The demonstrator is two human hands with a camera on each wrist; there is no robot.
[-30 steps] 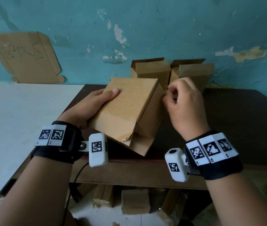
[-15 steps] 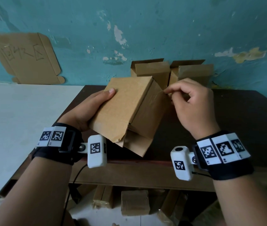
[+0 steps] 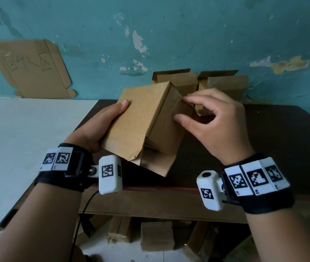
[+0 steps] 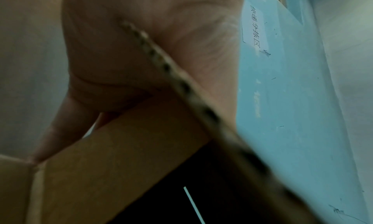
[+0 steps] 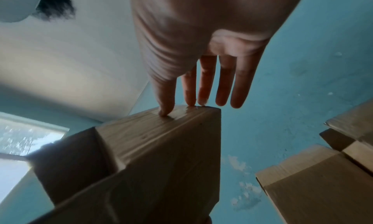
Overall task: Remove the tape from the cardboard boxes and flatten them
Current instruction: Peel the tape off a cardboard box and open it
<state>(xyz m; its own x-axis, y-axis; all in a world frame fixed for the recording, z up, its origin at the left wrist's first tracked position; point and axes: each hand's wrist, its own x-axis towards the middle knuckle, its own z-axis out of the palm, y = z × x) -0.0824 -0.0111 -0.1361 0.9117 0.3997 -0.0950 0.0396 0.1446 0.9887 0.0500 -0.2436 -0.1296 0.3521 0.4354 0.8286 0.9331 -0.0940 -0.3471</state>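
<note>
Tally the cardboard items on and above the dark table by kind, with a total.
Box held in the hands: 1, the held box, left hand, right hand
Open boxes standing at the wall: 2, left open box, right open box
Flattened cardboard sheet on the wall: 1, flat sheet
Total: 4

A dark table point(image 3: 275, 140) stands against a teal wall point(image 3: 188, 29) with peeling paint. A flat cardboard sign point(image 3: 31, 69) bearing handwritten characters is fixed to the wall. A white surface point(image 3: 18, 133) adjoins the table.
</note>
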